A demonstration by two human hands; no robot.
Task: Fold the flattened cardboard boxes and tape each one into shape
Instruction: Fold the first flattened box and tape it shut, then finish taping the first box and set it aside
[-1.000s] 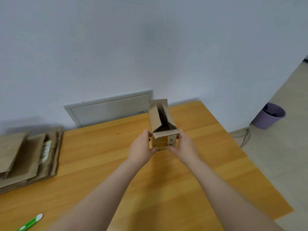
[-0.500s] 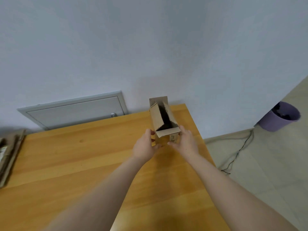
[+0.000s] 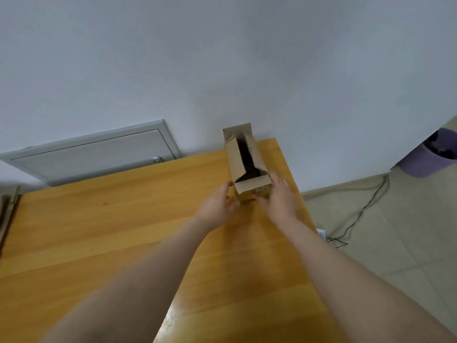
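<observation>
Standing one box (image 3: 247, 169) upright on the tabletop (image 3: 123, 231); the tabletop's far right corner sits just behind the box. Top is open: the near flap folds out toward the person, the left and far flaps are raised, and the inside is dark. The bottom is down on the wood, so I can't see whether it's taped.

Left hand (image 3: 217, 204) is just left of the box base, thumb up by the near left corner, fingers loose and fairly straight. Right hand (image 3: 278, 196) is just right of the box, fingers straight along the right wall, thumb at the near bottom edge. Neither hand wraps it. The right looks in contact; blur hides whether the left touches.

My read: the hands flank it to steady a tall, narrow, light box while it's parked, not to carry it. Far-out spot probably keeps it away from the work area nearer the person.

Risk: the table edge is close on the box's right, so a brush from a hand could tip it to the floor.

Behind and left of the box is a grey wall hatch (image 3: 94, 154). Right of it, on the floor, are a purple bin (image 3: 425, 159) and cables (image 3: 358, 214). A brown sliver (image 3: 7, 209) far left is possibly the flat stack, too cropped to say.

No tape in view. Box looks formed, top not yet closed.
</observation>
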